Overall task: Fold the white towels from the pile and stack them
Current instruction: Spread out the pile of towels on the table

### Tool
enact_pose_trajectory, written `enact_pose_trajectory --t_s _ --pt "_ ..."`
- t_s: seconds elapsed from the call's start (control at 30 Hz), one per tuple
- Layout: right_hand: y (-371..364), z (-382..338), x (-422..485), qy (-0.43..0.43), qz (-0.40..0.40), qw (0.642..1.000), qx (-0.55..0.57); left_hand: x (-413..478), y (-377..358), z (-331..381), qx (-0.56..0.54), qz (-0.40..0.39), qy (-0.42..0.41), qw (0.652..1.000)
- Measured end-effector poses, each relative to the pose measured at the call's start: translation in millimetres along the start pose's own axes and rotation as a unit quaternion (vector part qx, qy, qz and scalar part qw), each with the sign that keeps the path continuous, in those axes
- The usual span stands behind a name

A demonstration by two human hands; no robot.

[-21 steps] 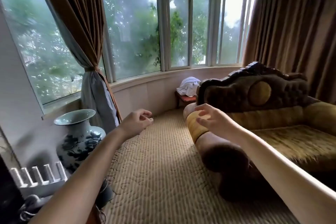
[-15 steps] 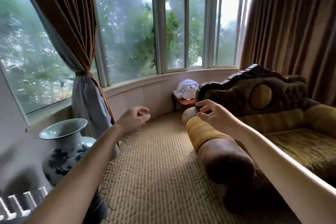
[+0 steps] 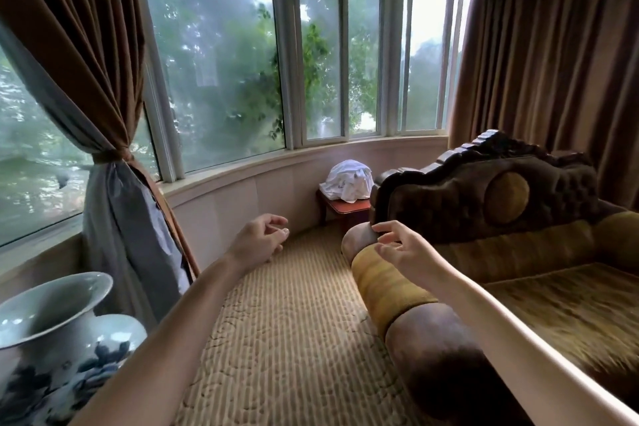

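Two hands raised, fingers loosely curled, holding nothing: left hand above the carpet, right hand before the sofa armrest. One crumpled pile of white towels on a small desk under the window, well beyond both hands.

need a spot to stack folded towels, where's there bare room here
The sofa seat, between the rolled arm and the backrest, looks bare. The carpet strip between the vase and the rolled arm is free too. Crowded: the small red table under the window, mostly covered by the towel pile.
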State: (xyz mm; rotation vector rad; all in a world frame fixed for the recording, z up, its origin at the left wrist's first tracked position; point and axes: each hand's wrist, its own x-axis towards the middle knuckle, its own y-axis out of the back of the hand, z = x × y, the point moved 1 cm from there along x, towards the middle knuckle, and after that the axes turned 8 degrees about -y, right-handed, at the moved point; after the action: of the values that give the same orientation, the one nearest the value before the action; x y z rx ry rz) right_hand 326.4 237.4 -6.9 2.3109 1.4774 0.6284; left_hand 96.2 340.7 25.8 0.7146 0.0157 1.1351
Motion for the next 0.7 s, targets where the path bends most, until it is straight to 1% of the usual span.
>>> enact_pose_trajectory --t_s 0.13,0.27,0.4,0.5,0.7 --pt "3.8 17.4 89.2 -0.007 0.008 0.999 0.030 83.7 -26.1 -22.0 -0.017 -0.001 -0.001 1.000" --pt "11.5 31.7 185.8 -0.007 0.002 1.000 0.022 174.2 -40.9 -39.9 -0.039 0.018 0.005 0.999" --pt "7.0 44.1 279.0 -0.011 -0.009 1.000 0.017 258.0 -42.6 -62.7 -0.030 0.018 0.009 0.999" --pt "-10.1 58.0 340.4 -0.015 -0.019 1.000 0.020 305.7 -48.0 -94.4 -0.033 0.030 0.030 0.999" --pt "-65.7 87.7 443.2 -0.032 -0.048 0.998 0.008 394.6 -50.7 -168.5 -0.033 0.020 0.081 0.996"
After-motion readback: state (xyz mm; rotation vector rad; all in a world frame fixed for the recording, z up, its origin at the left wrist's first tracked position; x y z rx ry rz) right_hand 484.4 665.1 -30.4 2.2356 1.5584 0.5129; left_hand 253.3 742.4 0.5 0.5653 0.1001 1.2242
